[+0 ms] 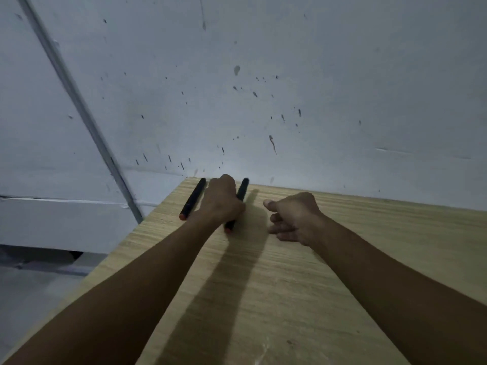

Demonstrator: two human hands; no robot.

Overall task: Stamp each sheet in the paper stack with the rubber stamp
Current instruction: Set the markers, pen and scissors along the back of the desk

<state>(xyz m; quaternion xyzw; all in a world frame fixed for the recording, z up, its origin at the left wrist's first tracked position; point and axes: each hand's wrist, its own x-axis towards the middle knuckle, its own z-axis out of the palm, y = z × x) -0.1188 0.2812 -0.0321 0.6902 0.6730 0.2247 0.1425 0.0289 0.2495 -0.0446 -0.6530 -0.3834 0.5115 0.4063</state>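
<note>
far-left marker [193, 198]: black with a reddish tip, lying loose on the wooden table [303, 299] just beside the left hand

left hand [221, 204]: curled over the second black marker [238, 204], gripping it near the table's far edge

right hand [295, 219]: hovering near, fingers loosely curled, thumb out, holding nothing

stamp and paper stack: nowhere in view, can't tell where

wall [263, 75]: pale, speckled with dark spots
</note>
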